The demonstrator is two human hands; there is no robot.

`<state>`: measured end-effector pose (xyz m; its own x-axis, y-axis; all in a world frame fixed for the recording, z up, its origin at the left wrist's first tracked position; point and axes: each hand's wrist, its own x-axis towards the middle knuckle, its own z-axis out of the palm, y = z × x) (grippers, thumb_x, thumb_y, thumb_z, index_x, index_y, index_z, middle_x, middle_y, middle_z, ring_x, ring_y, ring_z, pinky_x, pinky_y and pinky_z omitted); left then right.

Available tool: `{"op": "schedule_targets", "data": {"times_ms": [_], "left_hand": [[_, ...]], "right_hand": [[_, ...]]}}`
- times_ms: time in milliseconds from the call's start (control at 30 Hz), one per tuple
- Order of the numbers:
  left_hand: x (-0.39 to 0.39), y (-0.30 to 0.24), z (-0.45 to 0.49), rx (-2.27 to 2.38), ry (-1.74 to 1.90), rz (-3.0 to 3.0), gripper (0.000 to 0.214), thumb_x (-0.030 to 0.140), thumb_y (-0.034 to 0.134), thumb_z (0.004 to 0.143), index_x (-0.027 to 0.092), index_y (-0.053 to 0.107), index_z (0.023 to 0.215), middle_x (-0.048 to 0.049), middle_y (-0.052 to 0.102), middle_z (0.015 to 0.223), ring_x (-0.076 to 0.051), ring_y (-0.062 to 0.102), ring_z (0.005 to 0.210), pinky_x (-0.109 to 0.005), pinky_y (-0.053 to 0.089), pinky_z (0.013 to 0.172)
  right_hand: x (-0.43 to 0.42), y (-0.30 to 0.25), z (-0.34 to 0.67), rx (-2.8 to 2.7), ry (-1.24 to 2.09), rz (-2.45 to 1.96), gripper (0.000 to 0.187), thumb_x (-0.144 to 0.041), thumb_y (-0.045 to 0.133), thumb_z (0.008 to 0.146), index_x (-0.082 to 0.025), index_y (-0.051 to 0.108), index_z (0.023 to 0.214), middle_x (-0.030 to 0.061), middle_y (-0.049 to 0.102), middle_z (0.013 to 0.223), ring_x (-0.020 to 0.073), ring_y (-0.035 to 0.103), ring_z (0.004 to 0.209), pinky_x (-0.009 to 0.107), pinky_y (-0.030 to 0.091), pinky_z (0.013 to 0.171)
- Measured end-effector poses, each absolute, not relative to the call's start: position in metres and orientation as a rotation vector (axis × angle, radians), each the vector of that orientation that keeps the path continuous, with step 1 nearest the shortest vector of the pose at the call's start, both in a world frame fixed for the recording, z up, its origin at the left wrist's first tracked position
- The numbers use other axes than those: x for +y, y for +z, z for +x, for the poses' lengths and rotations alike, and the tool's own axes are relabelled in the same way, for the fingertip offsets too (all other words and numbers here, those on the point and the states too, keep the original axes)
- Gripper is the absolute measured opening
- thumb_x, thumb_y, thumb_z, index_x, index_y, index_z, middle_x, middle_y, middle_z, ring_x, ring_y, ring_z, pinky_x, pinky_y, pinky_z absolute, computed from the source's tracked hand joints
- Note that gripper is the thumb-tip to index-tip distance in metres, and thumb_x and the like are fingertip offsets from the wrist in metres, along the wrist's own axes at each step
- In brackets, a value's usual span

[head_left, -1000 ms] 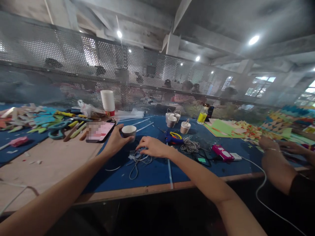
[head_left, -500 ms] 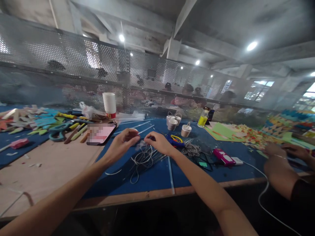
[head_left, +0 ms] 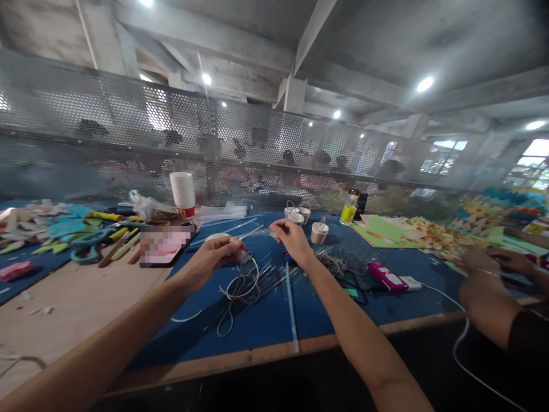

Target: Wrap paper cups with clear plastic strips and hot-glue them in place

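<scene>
My left hand point(head_left: 214, 256) is closed in a pinch above the blue mat point(head_left: 266, 326). A small clear, crumpled piece point(head_left: 245, 258) shows just under its fingertips; I cannot tell whether the fingers grip it. Right below lies a loose coil of white cord point(head_left: 231, 294) beside thin clear strips point(head_left: 268, 276). My right hand point(head_left: 294, 240) is raised to the right, thumb and fingers pinched together. A tiny pale bit shows at its fingertips, too small to name. The two hands are apart. Small cups with wire handles point(head_left: 318, 232) stand just beyond the right hand.
A paper cup stack point(head_left: 182, 194), a phone point(head_left: 165, 246), and scissors point(head_left: 88, 243) lie left. On the right are a yellow-labelled bottle point(head_left: 349, 210), a magenta device point(head_left: 386, 277) with a white cable, green paper point(head_left: 388, 230), and another person's hands point(head_left: 482, 266).
My hands have moved apart: the right has gone up and to the right, away from the left. The left hand is slightly lower in view, and the view has tilted up a little.
</scene>
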<state>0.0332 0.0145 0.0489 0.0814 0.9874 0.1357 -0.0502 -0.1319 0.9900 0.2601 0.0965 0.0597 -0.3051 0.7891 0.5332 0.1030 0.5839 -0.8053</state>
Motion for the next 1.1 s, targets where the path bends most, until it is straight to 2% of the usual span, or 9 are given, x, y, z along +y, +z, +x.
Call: {"op": "schedule_targets", "data": {"times_ms": [200, 367, 567, 667, 733, 833, 933, 1033, 1100], "left_hand": [[0.013, 0.053, 0.033, 0.963, 1.263, 1.264, 0.029, 0.044, 0.078, 0.082, 0.018, 0.076, 0.095, -0.0017, 0.070, 0.076, -0.014, 0.064, 0.073, -0.025, 0.050, 0.072], [0.010, 0.056, 0.035, 0.924, 1.228, 1.233, 0.032, 0.043, 0.077, 0.082, 0.018, 0.077, 0.102, -0.0031, 0.071, 0.076, -0.016, 0.066, 0.076, -0.028, 0.053, 0.077], [0.008, 0.062, 0.046, 0.999, 1.067, 1.500, 0.039, 0.049, 0.070, 0.086, 0.017, 0.076, 0.108, -0.0067, 0.076, 0.077, -0.021, 0.070, 0.077, -0.032, 0.052, 0.079], [0.008, 0.066, 0.056, 1.024, 0.969, 1.699, 0.038, 0.050, 0.066, 0.087, 0.017, 0.076, 0.102, -0.0074, 0.077, 0.072, -0.021, 0.070, 0.068, -0.032, 0.051, 0.071], [0.008, 0.067, 0.061, 1.012, 0.962, 1.772, 0.036, 0.050, 0.063, 0.088, 0.017, 0.076, 0.096, -0.0074, 0.077, 0.071, -0.020, 0.070, 0.067, -0.032, 0.050, 0.069], [0.006, 0.066, 0.062, 1.001, 0.982, 1.757, 0.035, 0.049, 0.064, 0.087, 0.017, 0.074, 0.098, -0.0077, 0.078, 0.073, -0.020, 0.070, 0.068, -0.032, 0.051, 0.070], [0.003, 0.062, 0.056, 1.056, 1.007, 1.657, 0.039, 0.049, 0.068, 0.084, 0.017, 0.073, 0.105, -0.0080, 0.079, 0.076, -0.021, 0.072, 0.072, -0.034, 0.053, 0.074], [0.003, 0.059, 0.049, 1.150, 1.077, 1.583, 0.039, 0.053, 0.072, 0.079, 0.017, 0.074, 0.092, -0.0075, 0.079, 0.074, -0.021, 0.071, 0.070, -0.034, 0.054, 0.072], [0.003, 0.057, 0.046, 1.194, 1.091, 1.576, 0.038, 0.056, 0.075, 0.075, 0.018, 0.073, 0.079, -0.0071, 0.077, 0.070, -0.022, 0.070, 0.065, -0.034, 0.054, 0.068]], "right_hand": [[0.107, 0.064, 0.274, -1.635, 0.722, -0.742, 0.029, -0.045, 0.059, 0.089, -0.018, 0.066, 0.097, 0.0006, 0.064, 0.079, 0.0114, 0.055, 0.063, 0.024, 0.048, 0.063], [0.116, 0.065, 0.287, -1.556, 0.609, -0.769, 0.029, -0.044, 0.054, 0.093, -0.017, 0.065, 0.101, 0.0031, 0.064, 0.086, 0.0134, 0.057, 0.068, 0.027, 0.049, 0.068], [0.090, 0.077, 0.280, -1.822, 0.440, -0.692, 0.020, -0.036, 0.061, 0.094, -0.022, 0.074, 0.099, 0.0079, 0.067, 0.112, 0.0194, 0.062, 0.097, 0.032, 0.050, 0.088], [0.069, 0.076, 0.265, -2.061, 0.774, -0.576, 0.031, -0.045, 0.054, 0.099, -0.026, 0.070, 0.117, 0.0052, 0.069, 0.116, 0.0118, 0.062, 0.068, 0.027, 0.051, 0.067], [0.059, 0.072, 0.257, -2.160, 0.940, -0.538, 0.036, -0.049, 0.056, 0.098, -0.025, 0.067, 0.122, 0.0039, 0.072, 0.105, 0.0118, 0.063, 0.065, 0.026, 0.050, 0.063], [0.057, 0.065, 0.254, -2.180, 0.948, -0.559, 0.034, -0.048, 0.060, 0.095, -0.019, 0.071, 0.109, 0.0028, 0.072, 0.089, 0.0151, 0.066, 0.076, 0.026, 0.050, 0.070], [0.065, 0.063, 0.258, -2.129, 0.728, -0.658, 0.026, -0.043, 0.067, 0.092, -0.017, 0.072, 0.089, 0.0020, 0.070, 0.083, 0.0149, 0.063, 0.077, 0.026, 0.047, 0.072], [0.071, 0.066, 0.263, -2.086, 0.493, -0.702, 0.021, -0.038, 0.072, 0.089, -0.019, 0.071, 0.079, 0.0021, 0.069, 0.084, 0.0157, 0.061, 0.080, 0.029, 0.046, 0.081], [0.070, 0.070, 0.264, -2.093, 0.390, -0.668, 0.015, -0.033, 0.074, 0.087, -0.020, 0.071, 0.080, 0.0041, 0.072, 0.096, 0.0189, 0.062, 0.095, 0.034, 0.044, 0.095]]}}
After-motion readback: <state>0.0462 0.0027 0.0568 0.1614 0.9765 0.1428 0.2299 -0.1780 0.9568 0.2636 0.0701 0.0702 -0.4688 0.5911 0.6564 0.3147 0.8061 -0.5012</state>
